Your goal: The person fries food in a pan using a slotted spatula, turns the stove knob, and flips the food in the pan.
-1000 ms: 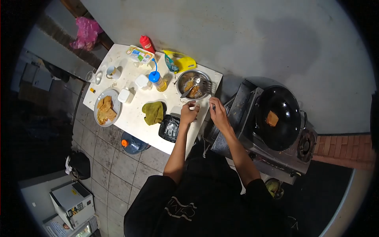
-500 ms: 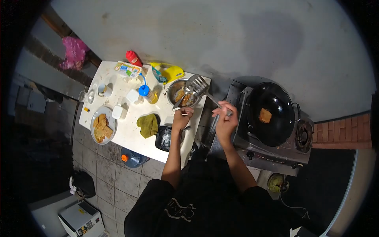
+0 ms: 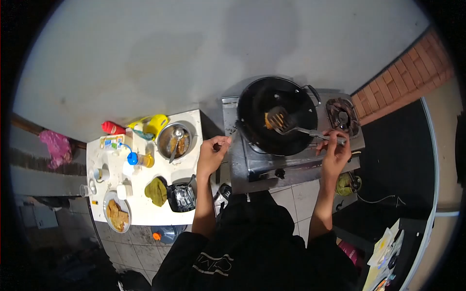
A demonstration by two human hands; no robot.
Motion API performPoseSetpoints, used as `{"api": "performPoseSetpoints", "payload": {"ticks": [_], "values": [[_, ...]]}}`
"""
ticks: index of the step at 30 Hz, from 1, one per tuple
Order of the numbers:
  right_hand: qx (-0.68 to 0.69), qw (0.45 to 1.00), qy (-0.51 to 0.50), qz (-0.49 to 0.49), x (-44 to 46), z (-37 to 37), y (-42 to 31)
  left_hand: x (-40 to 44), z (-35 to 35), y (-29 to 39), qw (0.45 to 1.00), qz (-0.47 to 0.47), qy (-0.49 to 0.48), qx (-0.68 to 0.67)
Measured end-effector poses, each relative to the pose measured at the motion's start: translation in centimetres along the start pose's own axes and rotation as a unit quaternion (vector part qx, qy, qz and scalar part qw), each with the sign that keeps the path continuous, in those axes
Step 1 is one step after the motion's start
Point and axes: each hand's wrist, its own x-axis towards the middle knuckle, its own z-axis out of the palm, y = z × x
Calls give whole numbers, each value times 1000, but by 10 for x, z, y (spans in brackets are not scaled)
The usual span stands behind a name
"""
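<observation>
My right hand (image 3: pixel 335 153) is closed round the handle of a metal slotted spatula (image 3: pixel 280 121). Its slotted head is inside the black wok (image 3: pixel 301 143), over a piece of browned food (image 3: pixel 267 120) that it partly covers. Between the table and the stove hangs my left hand (image 3: pixel 213 153), thumb and fingers curled together with nothing visible in them. A steel bowl (image 3: pixel 188 150) nearby holds a spoon (image 3: pixel 175 141) and some brownish food.
The wok stands on a steel gas stove (image 3: pixel 262 172); a second burner (image 3: pixel 343 116) lies right of it. On the white table (image 3: pixel 145 213) are a plate (image 3: pixel 128 213) of fried pieces, a blue-capped bottle (image 3: pixel 145 160), a green cloth (image 3: pixel 156 191) and a black tray (image 3: pixel 182 196).
My view has turned right. My right hand has carried the spatula from above the steel bowl into the wok. The left hand has moved away from the bowl toward the stove.
</observation>
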Motion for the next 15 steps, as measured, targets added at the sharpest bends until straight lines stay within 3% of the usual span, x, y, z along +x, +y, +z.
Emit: {"api": "performPoseSetpoints", "payload": {"ticks": [3,10,15], "values": [[-84,996,12,29,1,-27,35,8,23,2,995,28,65,65],[-34,998,-8,52,7,-23,84,14,50,13,964,27,166,205],[-44,995,-63,63,9,-17,102,13,61,13,953,31,210,215]]}}
